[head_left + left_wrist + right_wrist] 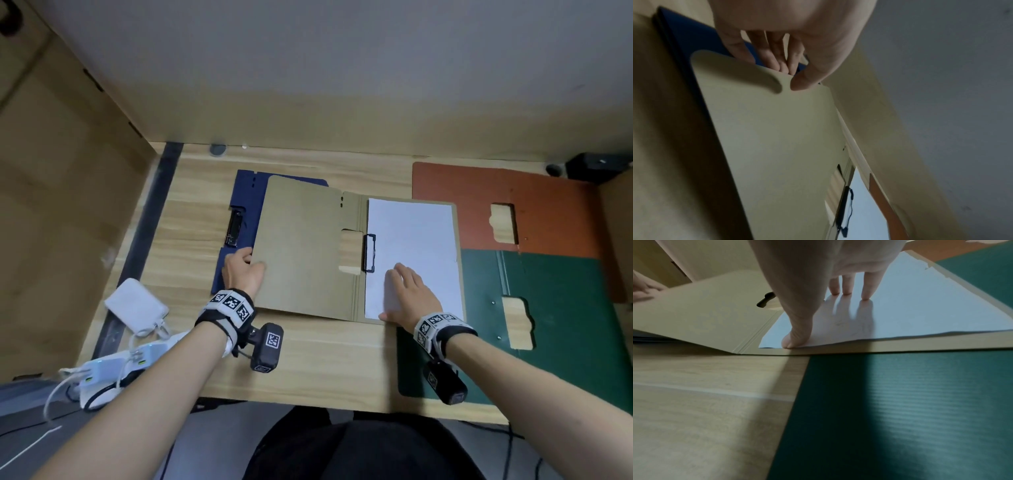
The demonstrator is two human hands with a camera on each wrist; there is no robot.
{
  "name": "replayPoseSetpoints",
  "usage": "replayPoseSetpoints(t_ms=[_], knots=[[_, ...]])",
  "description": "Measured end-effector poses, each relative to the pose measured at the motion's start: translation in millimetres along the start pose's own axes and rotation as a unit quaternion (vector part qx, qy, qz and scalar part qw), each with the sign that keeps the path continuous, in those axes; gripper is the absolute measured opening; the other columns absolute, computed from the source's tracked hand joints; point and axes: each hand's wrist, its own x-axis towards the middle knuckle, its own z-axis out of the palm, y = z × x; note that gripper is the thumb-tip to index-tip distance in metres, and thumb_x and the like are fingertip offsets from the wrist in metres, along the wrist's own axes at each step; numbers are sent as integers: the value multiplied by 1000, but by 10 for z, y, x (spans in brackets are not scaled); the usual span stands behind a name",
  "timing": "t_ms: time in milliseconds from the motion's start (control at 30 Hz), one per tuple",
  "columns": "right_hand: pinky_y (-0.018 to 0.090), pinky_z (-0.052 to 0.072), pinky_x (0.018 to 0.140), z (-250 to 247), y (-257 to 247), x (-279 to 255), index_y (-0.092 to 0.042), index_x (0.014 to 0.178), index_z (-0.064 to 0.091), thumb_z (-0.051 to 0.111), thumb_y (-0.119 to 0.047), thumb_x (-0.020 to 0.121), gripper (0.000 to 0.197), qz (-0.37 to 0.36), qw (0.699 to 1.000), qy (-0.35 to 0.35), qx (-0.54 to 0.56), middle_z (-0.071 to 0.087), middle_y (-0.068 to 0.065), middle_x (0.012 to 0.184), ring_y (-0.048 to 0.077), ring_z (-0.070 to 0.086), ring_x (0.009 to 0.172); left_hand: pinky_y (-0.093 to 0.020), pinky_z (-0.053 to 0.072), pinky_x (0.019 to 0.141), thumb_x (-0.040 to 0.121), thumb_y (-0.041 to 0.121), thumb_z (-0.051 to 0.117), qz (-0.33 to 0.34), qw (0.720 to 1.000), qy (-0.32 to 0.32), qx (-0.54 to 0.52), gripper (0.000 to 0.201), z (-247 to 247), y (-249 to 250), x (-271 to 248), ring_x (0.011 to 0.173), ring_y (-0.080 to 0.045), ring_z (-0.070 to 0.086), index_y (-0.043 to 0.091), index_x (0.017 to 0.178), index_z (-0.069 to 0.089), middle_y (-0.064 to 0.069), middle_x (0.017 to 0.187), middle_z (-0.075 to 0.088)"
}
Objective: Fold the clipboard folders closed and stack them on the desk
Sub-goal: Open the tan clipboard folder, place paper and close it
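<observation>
Tan clipboard folder (308, 246) lies open at the middle of the bench (325, 363), its left cover overlapping a blue folder (245, 192) underneath, its right half partly resting on a green folder (561, 308); an orange folder (479, 192) sits at the far right, above the green one. Both the green and the orange lie open and flat, not yet folded. The left hand (241, 270) pinches the tan cover's outer edge: in the left wrist view the thumb presses on top of the cover and the fingers (777, 60) curl beneath it, with the edge lifted slightly off the blue folder. The right hand (409, 296) lies flat on the white paper (414, 240) clipped into the right half, fingers (846, 283) straight and spread, thumb at the sheet's near edge, holding nothing, only pressing down. The black clip (369, 251) sits by the spine, next to the cut-out in the cover. The step in hand looks like closing the tan folder. To do it well: keep the pinch near the middle of the outer edge so the cover swings evenly on its spine crease rather than twisting; hold the right half pinned so the folder does not slide across the green one; slip the right hand out just ahead of the cover's landing; let the cut-out settle around the clip; check the paper's corners stay inside before pressing flat.
</observation>
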Motion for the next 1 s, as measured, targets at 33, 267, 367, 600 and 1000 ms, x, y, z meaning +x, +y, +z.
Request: replayPoseSetpoints(t_ms=[33,267,367,600,1000], knots=[[39,28,116,-7,6,-5,-16,146,17,76,-55,69,105,-5,1000,0,-5,9,4,161,24,11,148,-42,52,94,72,13,60,17,1000,-4,5,53,-47,59,-29,102,-27,64,20,125,61,-8,110,66],[38,35,111,-122,8,-17,-17,141,27,75,-56,67,97,-13,1000,-9,24,17,1,154,24,19,142,-26,55,67,86,8,64,163,977,-134,-27,27,-209,852,-634,62,-7,64,26,106,65,5,79,66],[39,37,109,-271,41,-24,-19,139,37,69,-53,75,79,-24,995,-25,95,26,1,150,22,27,138,-19,47,61,84,14,65,227,956,-185,17,29,-98,1124,-888,58,-9,56,23,111,65,5,79,61],[36,50,92,-741,443,-214,-23,119,61,56,-34,93,29,-12,939,67,336,65,-6,115,12,63,96,-31,52,81,83,34,66,263,926,-261,78,30,521,1609,-1332,72,-11,60,21,110,67,10,87,66],[37,51,90,-998,1221,-269,-12,129,57,64,-22,88,43,94,881,115,448,66,1,105,19,63,95,-31,50,94,89,19,55,255,900,-310,166,20,1586,1832,-1353,101,-21,66,20,101,71,2,100,70]])
